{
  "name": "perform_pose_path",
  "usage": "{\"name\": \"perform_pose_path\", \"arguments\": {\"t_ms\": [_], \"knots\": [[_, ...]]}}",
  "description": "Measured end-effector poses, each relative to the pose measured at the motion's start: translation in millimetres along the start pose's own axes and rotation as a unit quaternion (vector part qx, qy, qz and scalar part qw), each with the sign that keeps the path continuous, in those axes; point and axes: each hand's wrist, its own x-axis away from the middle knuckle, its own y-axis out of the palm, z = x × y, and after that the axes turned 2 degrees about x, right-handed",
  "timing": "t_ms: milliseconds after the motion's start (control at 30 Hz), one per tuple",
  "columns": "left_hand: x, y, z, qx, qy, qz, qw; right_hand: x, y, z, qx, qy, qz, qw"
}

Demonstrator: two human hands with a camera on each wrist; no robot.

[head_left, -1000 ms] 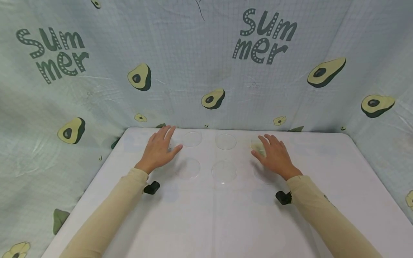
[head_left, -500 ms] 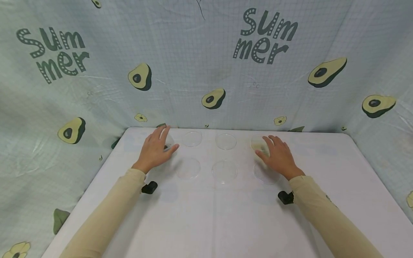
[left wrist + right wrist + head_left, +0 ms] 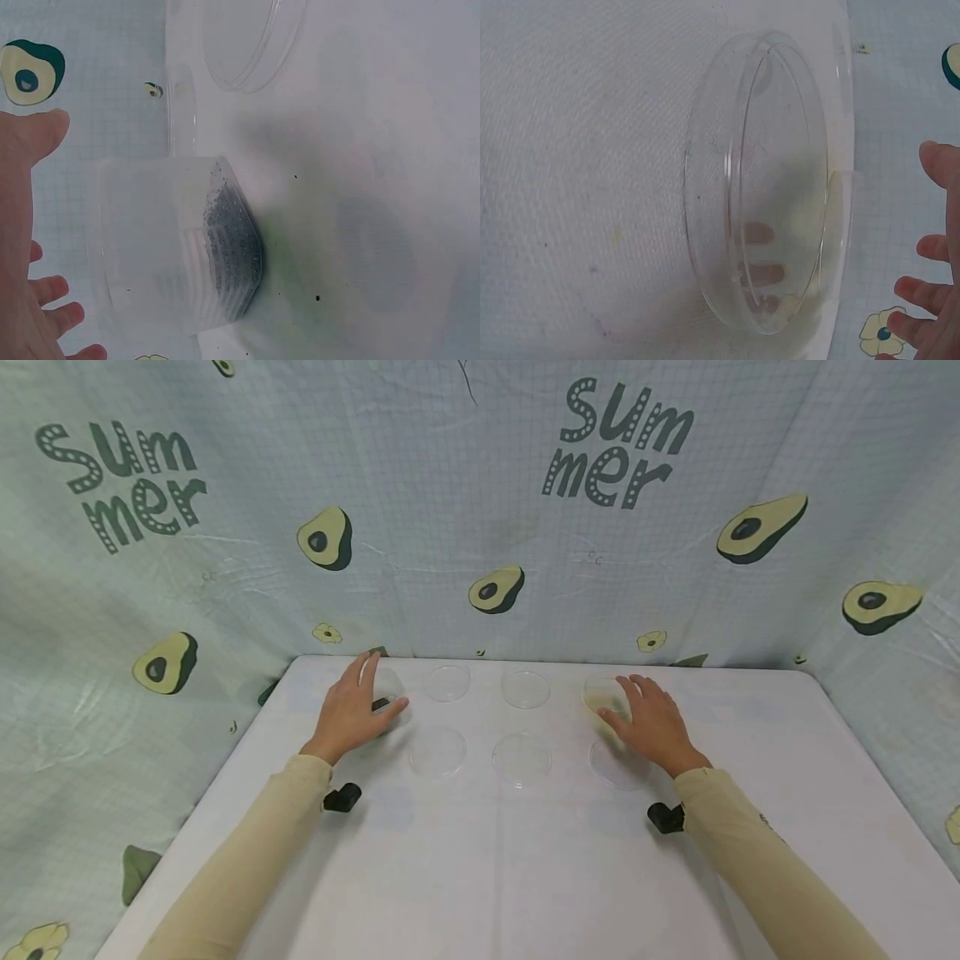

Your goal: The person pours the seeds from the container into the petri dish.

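My left hand [image 3: 348, 714] hovers just left of a clear plastic cup [image 3: 150, 240] at the table's back left. Dark grains [image 3: 232, 255] lie at the bottom of that cup. In the left wrist view the thumb and fingers are spread apart from the cup. My right hand [image 3: 655, 722] is beside a clear container with something pale yellow [image 3: 603, 695] in it, its fingers relaxed and holding nothing. A clear round dish [image 3: 757, 187] fills much of the right wrist view, and the same dish [image 3: 617, 767] lies partly under the right hand in the head view.
Two clear dishes stand in the back row, a left one [image 3: 447, 683] and a right one [image 3: 525, 690]. In front of them are another dish [image 3: 438, 752] and a further dish [image 3: 521, 760]. The white table [image 3: 480, 877] ends at a hanging avocado-print cloth [image 3: 420, 527].
My left hand has drawn leftward, uncovering more of the cup with dark grains. The right hand has shifted slightly right, showing more of the yellowish container. The dishes have stayed put.
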Motion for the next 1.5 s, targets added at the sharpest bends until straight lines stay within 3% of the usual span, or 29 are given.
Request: {"name": "perform_pose_path", "arguments": {"t_ms": [400,800,1500], "knots": [[-1.2,2.2,-11.4,0.038,-0.060,-0.032,0.9970,-4.5,1.7,5.3,-0.014,0.016,-0.006,1.000],[2.1,2.6,-19.3,0.118,-0.102,-0.050,0.9864,-8.2,3.8,8.4,-0.013,0.038,-0.018,0.999],[3.5,12.9,-32.1,0.173,-0.131,-0.073,0.9734,-15.1,8.7,19.9,-0.023,0.067,-0.048,0.996]]}}
